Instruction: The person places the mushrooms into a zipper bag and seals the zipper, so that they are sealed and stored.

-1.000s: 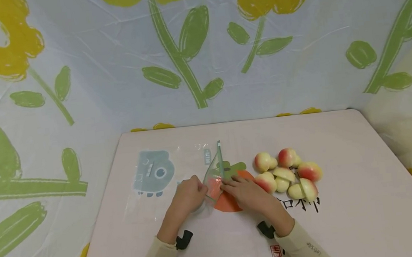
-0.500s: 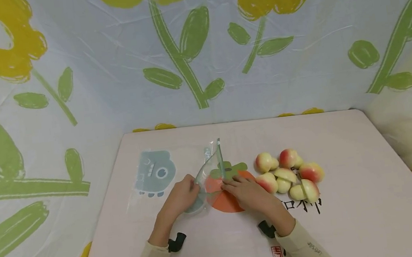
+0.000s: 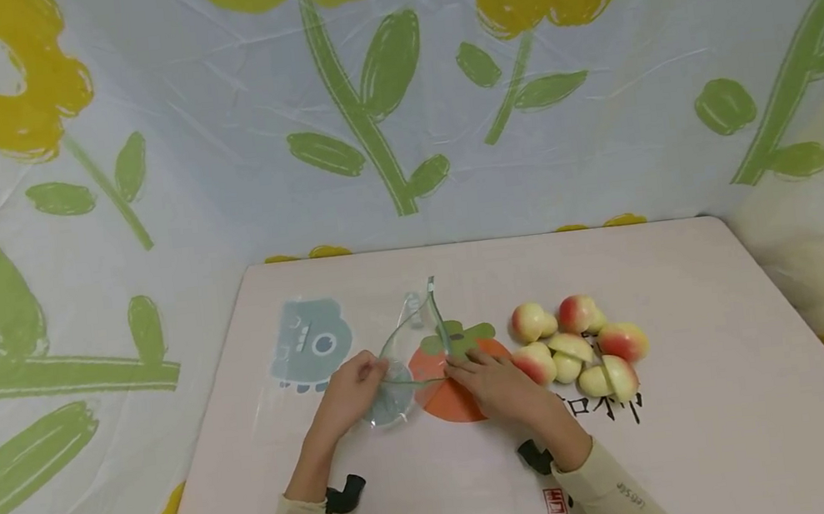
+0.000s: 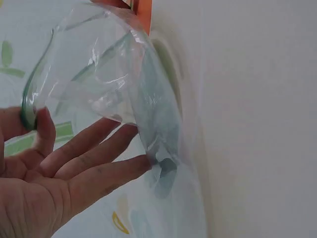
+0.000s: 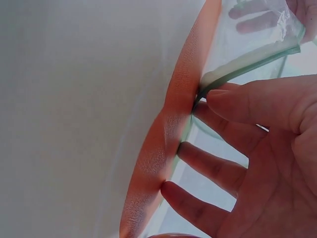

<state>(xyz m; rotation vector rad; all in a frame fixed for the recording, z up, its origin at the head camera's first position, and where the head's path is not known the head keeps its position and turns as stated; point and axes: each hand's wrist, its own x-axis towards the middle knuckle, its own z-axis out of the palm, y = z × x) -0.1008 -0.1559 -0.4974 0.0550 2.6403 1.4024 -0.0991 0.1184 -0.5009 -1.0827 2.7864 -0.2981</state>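
Observation:
A clear plastic zip bag (image 3: 439,314) with a green zip edge lies on the table, its mouth spread into a triangle facing right. My left hand (image 3: 354,389) pinches one green edge between thumb and forefinger. In the left wrist view, the other fingers of the left hand (image 4: 84,168) stretch out against the clear film. My right hand (image 3: 497,386) is at the mouth's near right corner. The right wrist view shows the thumb and forefinger of the right hand (image 5: 257,139) pinching the green edge, the other fingertips down on the orange print. Nothing shows inside the bag.
Several red-and-cream mushroom-shaped pieces (image 3: 571,349) lie grouped right of my right hand. The pale pink table mat (image 3: 688,303) carries a blue monster print (image 3: 308,343), an orange persimmon print (image 3: 457,403) and black characters. A flower-printed cloth (image 3: 219,143) stands behind.
My left hand has moved left with the green edge, spreading the bag's mouth wider. My right hand has stayed almost in place. The mushroom-shaped pieces lie as before.

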